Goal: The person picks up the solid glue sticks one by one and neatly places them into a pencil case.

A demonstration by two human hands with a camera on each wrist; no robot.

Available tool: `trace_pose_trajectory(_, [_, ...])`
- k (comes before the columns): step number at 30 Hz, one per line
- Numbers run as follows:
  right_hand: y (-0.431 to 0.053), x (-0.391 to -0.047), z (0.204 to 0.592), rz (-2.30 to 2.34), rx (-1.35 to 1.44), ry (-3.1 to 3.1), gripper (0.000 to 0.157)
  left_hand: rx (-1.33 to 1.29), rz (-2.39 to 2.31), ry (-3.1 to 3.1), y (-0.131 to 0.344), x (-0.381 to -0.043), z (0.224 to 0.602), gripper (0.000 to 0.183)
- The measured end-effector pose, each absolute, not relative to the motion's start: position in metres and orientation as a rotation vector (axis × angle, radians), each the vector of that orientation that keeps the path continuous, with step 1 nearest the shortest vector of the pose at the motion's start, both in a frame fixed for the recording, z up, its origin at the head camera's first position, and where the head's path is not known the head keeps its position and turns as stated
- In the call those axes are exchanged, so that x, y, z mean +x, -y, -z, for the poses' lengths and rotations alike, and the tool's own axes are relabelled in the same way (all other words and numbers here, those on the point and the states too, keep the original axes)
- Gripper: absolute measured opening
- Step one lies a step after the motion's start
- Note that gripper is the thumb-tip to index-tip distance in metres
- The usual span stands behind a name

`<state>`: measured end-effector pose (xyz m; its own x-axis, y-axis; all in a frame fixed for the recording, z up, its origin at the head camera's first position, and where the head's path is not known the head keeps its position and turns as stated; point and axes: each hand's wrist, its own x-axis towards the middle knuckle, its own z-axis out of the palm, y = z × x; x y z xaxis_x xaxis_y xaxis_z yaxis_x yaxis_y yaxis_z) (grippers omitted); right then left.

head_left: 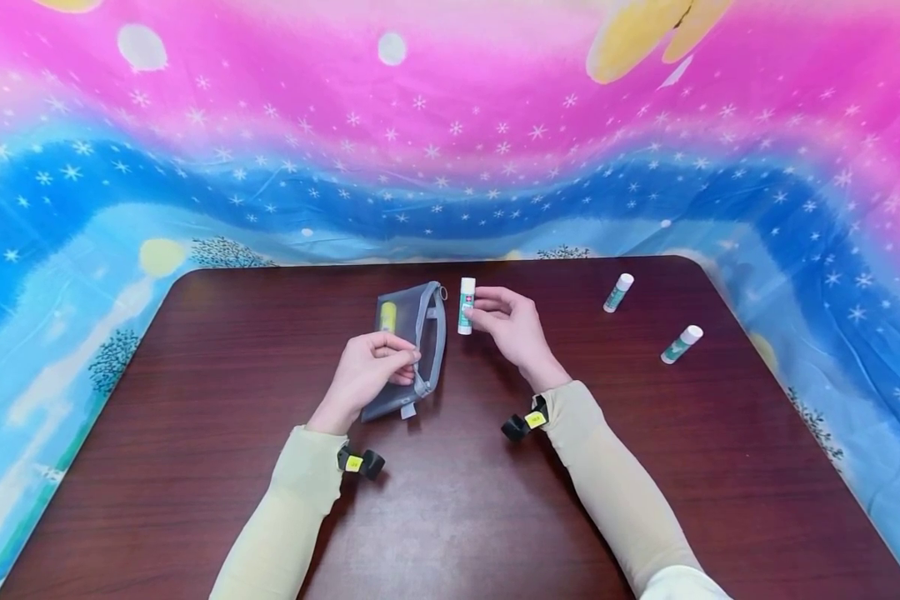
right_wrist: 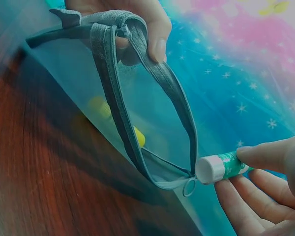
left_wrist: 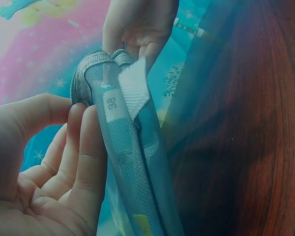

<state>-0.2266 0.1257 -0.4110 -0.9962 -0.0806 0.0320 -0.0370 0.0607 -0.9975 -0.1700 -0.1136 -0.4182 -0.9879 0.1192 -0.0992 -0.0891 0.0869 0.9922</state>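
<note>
A person's left hand (head_left: 371, 367) pinches the zippered edge of a gray mesh pouch (head_left: 439, 346), its mouth gaping just right of that grip; a yellow item (head_left: 387, 317) shows inside, beyond the fingers. The right hand (head_left: 513, 329) grasps a green-and-white glue stick (head_left: 466, 318) between thumb and fingers, beside the pouch's mouth (two similar sticks (head_left: 618, 293) (head_left: 681, 345) are right of this grip).

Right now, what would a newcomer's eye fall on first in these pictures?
Likely the pink-and-blue snowflake fabric backdrop behind the brown wooden table. Next, mid-table, the open grey mesh pouch in the left grip and, beside its mouth, the green-and-white cylindrical tube in the right grip.
</note>
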Motion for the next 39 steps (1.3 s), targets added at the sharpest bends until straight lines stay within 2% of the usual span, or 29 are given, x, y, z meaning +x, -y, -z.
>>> trace_pose_trajectory(39, [-0.099,-0.247,0.434,2.057,0.086,-1.993,0.037,0.039,-2.041,-2.153,0.111,-0.17,0.418,0.018])
